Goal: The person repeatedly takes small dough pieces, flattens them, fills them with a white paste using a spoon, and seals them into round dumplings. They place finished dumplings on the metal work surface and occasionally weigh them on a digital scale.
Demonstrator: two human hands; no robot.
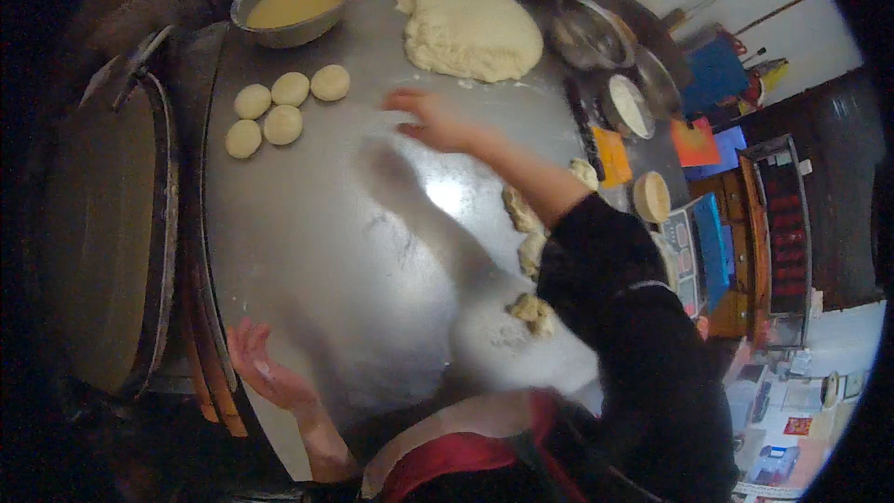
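My right hand (433,119) is over the metal worktop (335,237), fingers apart and holding nothing visible. It lies just below a large mass of pale dough (475,31) and to the right of several round, flattened dough pieces (283,124). At the worktop's lower left edge is my left hand (269,367), its fingers spread and nothing in it. Lumps of dough (532,314) lie near my right forearm and sleeve, some partly hidden by them.
A metal bowl of yellow liquid (297,3) stands at the upper left. Beyond the left edge is a large round griddle or pan (101,223). On the right are metal bowls (594,31), a bowl of white powder (628,106), an orange card (612,157) and a scale (681,244).
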